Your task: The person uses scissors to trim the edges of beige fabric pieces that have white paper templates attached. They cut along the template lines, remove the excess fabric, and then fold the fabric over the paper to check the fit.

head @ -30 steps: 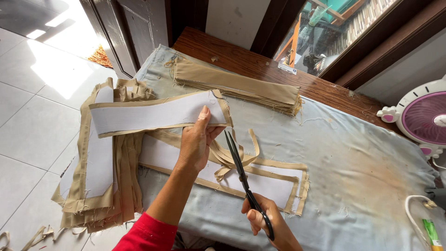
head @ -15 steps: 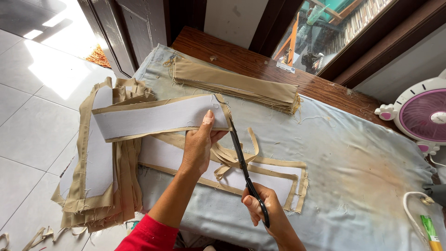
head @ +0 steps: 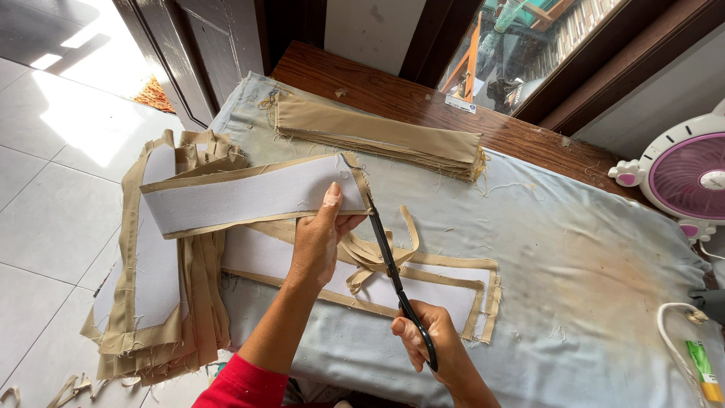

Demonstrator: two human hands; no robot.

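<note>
My left hand [head: 321, 238] pinches the right end of a long tan fabric strip backed with white interfacing [head: 242, 195], lifted above the table. My right hand [head: 427, 340] grips black scissors [head: 389, 261], whose blades point up and away and touch the strip's right edge by my left thumb. Under both hands lies another tan piece with a white panel [head: 423, 291], and loose trimmed tan ribbons [head: 377, 257] are curled on it.
A pale blue cloth [head: 574, 257] covers the table. A folded stack of tan fabric [head: 377, 136] lies at the back. Several tan pieces with white panels [head: 155, 264] hang over the left edge. A pink fan [head: 687, 177] and a white cable [head: 676, 332] are at right.
The scissors have advanced up and away along the strip's right edge, and my right hand has followed. My left hand has kept its hold on the strip.
</note>
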